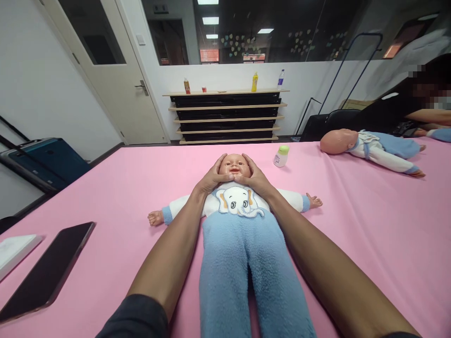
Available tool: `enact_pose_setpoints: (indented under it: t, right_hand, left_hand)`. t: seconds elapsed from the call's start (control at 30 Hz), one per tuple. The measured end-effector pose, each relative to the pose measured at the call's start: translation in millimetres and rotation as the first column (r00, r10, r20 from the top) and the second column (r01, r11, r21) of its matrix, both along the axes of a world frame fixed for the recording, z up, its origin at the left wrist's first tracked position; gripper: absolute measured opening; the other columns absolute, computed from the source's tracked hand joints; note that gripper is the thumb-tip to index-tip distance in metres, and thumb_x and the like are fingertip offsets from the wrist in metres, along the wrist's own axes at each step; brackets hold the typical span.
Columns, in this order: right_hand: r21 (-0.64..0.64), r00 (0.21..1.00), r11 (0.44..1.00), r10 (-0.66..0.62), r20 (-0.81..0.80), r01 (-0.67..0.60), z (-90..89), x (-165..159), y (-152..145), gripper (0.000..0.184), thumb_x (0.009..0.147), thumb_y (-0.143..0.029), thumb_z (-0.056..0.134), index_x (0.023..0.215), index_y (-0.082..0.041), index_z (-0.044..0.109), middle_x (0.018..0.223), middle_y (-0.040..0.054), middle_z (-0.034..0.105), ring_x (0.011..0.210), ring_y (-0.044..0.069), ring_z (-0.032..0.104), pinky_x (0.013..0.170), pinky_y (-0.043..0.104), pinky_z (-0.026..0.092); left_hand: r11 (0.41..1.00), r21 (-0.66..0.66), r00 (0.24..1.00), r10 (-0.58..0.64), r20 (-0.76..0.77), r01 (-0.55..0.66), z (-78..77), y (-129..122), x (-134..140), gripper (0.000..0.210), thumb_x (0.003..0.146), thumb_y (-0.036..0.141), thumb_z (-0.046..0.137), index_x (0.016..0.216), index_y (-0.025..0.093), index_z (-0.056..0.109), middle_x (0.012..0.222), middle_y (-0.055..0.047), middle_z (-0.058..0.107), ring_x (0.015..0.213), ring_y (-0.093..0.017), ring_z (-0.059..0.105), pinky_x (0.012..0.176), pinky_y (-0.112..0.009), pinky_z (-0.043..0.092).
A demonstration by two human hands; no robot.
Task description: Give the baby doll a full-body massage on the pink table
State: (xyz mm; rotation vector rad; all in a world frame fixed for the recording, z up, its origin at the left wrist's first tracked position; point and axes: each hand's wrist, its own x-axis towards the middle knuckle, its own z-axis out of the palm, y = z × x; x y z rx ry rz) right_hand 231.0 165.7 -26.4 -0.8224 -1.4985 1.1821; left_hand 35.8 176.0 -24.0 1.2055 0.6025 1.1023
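Observation:
A baby doll [241, 244] lies on its back in the middle, feet toward me, in blue fleece trousers and a white top with an elephant face. Its arms are stretched out to both sides. Around one side of its head curves my left hand [213, 177], the thumb on the chin. My right hand [257, 178] cups the other side the same way, and the two thumb tips nearly meet below the mouth. How far the fingers reach behind the head is hidden. Beyond my right hand stands a small white bottle with a green cap [281, 157].
The table has a pink cover [123, 188]. A black phone [49, 267] and a white box [16, 249] lie at the left. Another doll [377, 146] lies at the far right, near a person [391, 105]. Behind the table are a shelf [229, 108] and a door [105, 75].

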Motion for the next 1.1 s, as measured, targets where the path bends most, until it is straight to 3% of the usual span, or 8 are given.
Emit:
enact_pose_setpoints:
  t: [0.17, 0.33, 0.4, 0.53, 0.8, 0.97, 1.1]
  right_hand:
    - [-0.077, 0.991, 0.994, 0.074, -0.113, -0.083, -4.2, -2.2, 4.8, 0.098, 0.067, -0.040, 0.080, 0.150, -0.033, 0.028, 0.151, -0.0001, 0.040, 0.137, 0.029, 0.041, 0.115, 0.047, 0.034]
    - [-0.119, 0.961, 0.986, 0.080, -0.266, -0.115, -3.3, -7.2, 4.4, 0.078, 0.082, -0.061, 0.058, 0.149, -0.031, 0.031, 0.147, 0.0024, 0.046, 0.133, 0.029, 0.045, 0.113, 0.048, 0.038]
    - [-0.090, 0.980, 0.993, 0.057, -0.192, -0.075, -2.3, -7.0, 2.7, 0.084, 0.078, -0.060, 0.064, 0.149, -0.032, 0.030, 0.149, 0.0017, 0.043, 0.135, 0.029, 0.043, 0.114, 0.049, 0.036]
    - [0.015, 1.000, 1.000, -0.015, 0.004, 0.015, -2.2, -3.0, 2.0, 0.103, 0.063, -0.043, 0.083, 0.150, -0.031, 0.029, 0.153, 0.0020, 0.036, 0.139, 0.030, 0.036, 0.117, 0.046, 0.030]
    - [-0.096, 0.992, 0.993, 0.057, -0.111, -0.068, -7.3, -0.5, 9.9, 0.094, 0.069, -0.042, 0.077, 0.149, -0.034, 0.029, 0.152, -0.0021, 0.038, 0.137, 0.029, 0.041, 0.113, 0.047, 0.037]
    - [-0.106, 0.969, 0.988, 0.087, -0.233, -0.114, -4.1, -4.6, 6.0, 0.075, 0.083, -0.056, 0.059, 0.149, -0.032, 0.032, 0.151, 0.0000, 0.040, 0.135, 0.026, 0.043, 0.113, 0.044, 0.038]
    - [-0.028, 0.998, 0.999, 0.027, -0.050, -0.028, 0.3, -4.1, 0.3, 0.099, 0.067, -0.047, 0.080, 0.150, -0.032, 0.029, 0.152, 0.0026, 0.038, 0.137, 0.030, 0.040, 0.115, 0.046, 0.034]
  left_hand:
    - [0.997, -0.041, 0.994, -0.059, 0.097, 0.063, -1.6, 2.4, -4.0, 0.104, 0.067, 0.017, 0.076, 0.153, 0.028, 0.020, 0.153, -0.011, 0.036, 0.130, -0.031, 0.049, 0.116, -0.048, 0.030]
    - [0.996, -0.067, 0.981, -0.048, 0.188, 0.061, -3.7, 4.2, -4.3, 0.085, 0.079, 0.035, 0.067, 0.152, 0.026, 0.024, 0.151, -0.012, 0.039, 0.131, -0.030, 0.048, 0.115, -0.048, 0.031]
    - [0.998, -0.039, 0.992, -0.042, 0.120, 0.047, -2.6, 2.3, -3.7, 0.096, 0.073, 0.030, 0.075, 0.153, 0.028, 0.023, 0.153, -0.012, 0.035, 0.132, -0.031, 0.047, 0.115, -0.048, 0.031]
    - [1.000, 0.009, 1.000, 0.012, -0.028, -0.012, 0.3, -0.8, -2.6, 0.113, 0.058, 0.017, 0.085, 0.152, 0.030, 0.023, 0.155, -0.011, 0.030, 0.135, -0.035, 0.043, 0.116, -0.048, 0.030]
    - [0.998, -0.036, 0.996, -0.040, 0.082, 0.043, 0.8, 0.0, -1.2, 0.108, 0.063, 0.018, 0.081, 0.153, 0.029, 0.021, 0.152, -0.011, 0.037, 0.131, -0.032, 0.048, 0.114, -0.047, 0.034]
    - [0.998, -0.044, 0.985, -0.026, 0.169, 0.034, -1.0, 1.0, 1.1, 0.089, 0.078, 0.043, 0.071, 0.152, 0.025, 0.025, 0.149, -0.013, 0.041, 0.132, -0.031, 0.047, 0.114, -0.047, 0.035]
    - [0.999, 0.036, 0.999, 0.018, 0.033, -0.019, -5.1, 5.1, 0.7, 0.109, 0.062, 0.026, 0.086, 0.151, 0.027, 0.024, 0.152, -0.012, 0.036, 0.134, -0.033, 0.045, 0.114, -0.047, 0.034]
